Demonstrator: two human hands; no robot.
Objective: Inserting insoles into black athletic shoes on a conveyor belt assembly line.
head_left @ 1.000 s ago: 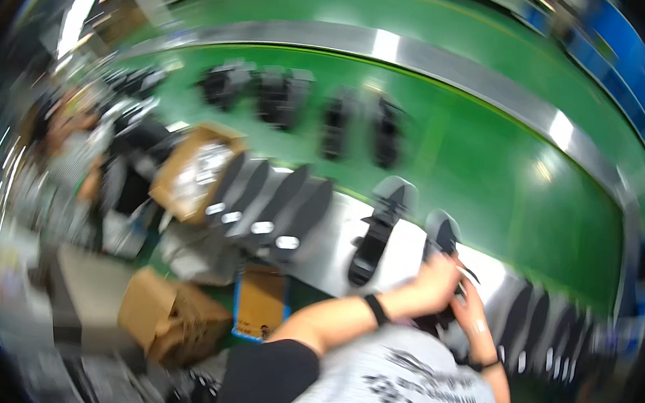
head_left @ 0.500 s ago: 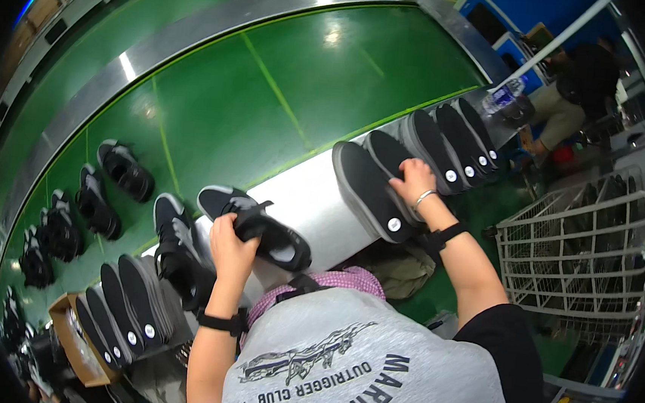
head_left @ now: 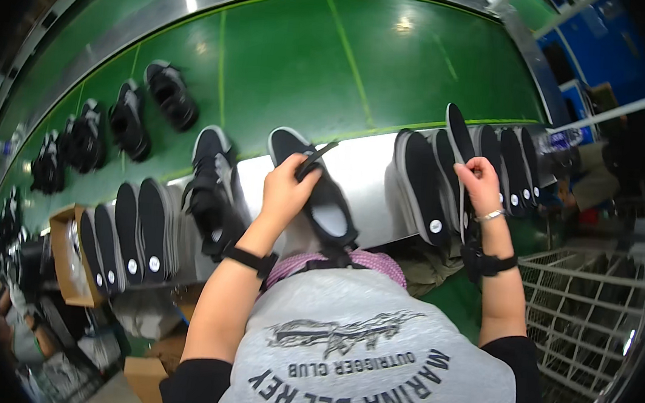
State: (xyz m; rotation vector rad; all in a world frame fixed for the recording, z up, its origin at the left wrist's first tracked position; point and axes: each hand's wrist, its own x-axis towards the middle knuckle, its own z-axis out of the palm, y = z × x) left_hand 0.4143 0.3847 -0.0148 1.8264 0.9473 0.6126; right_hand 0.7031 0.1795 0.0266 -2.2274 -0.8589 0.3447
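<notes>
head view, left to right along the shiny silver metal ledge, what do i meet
Open brown cardboard box, grey-edged black insole stacks, black-and-grey shoe, second black-and-grey shoe gripped by the left hand, thick grey-edged insole pile, thin black insole held in the right hand, further grey-edged insole piles.

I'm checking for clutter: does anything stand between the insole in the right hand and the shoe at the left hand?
Yes: two insole stacks stand just left of the insole in the right hand. Beyond them, the metal ledge runs to the shoe at the left hand.
</notes>
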